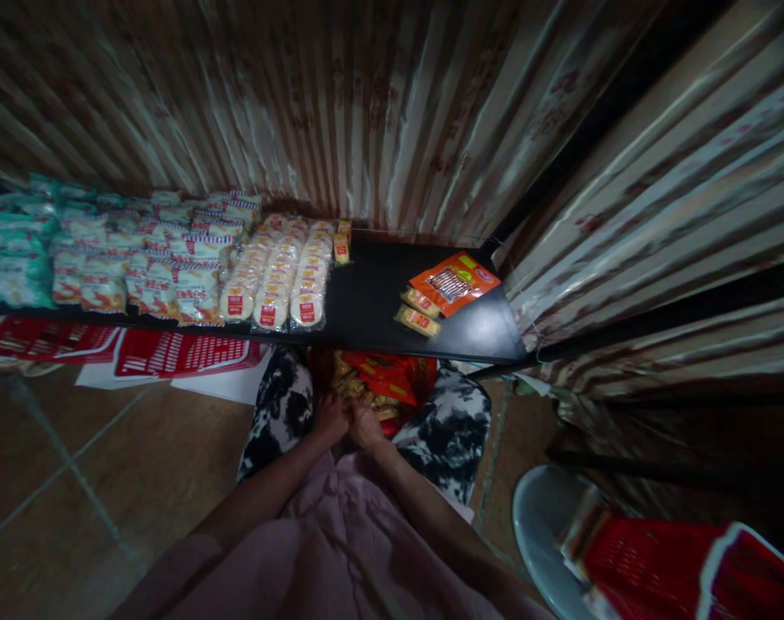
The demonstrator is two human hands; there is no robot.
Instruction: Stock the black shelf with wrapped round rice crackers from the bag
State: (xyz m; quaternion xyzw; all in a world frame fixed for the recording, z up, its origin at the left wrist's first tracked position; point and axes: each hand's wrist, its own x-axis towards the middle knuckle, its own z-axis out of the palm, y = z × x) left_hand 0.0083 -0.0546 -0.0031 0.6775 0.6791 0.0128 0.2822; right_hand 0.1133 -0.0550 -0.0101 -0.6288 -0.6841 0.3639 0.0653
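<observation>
My left hand [332, 419] and my right hand [366, 425] are close together in my lap, fingers curled inward at the near side of a red container between my knees. Whatever they pinch is too dark and small to make out. Just beyond my fingers lie several small gold-wrapped packets [346, 379], with a larger red-orange bag [388, 375] over them. On the black shelf [372, 284] ahead rest an orange snack bag [455, 282] and two small yellow packets [419, 320], partly overlapping.
Rows of white snack packets [191, 288], round crackers in clear wrap [272, 310] and teal packets [14, 275] fill the shelf's left. Red printed bags [178, 353] hang or lie below it. At lower right stands a grey tub [538, 534] with a red bag [650, 560].
</observation>
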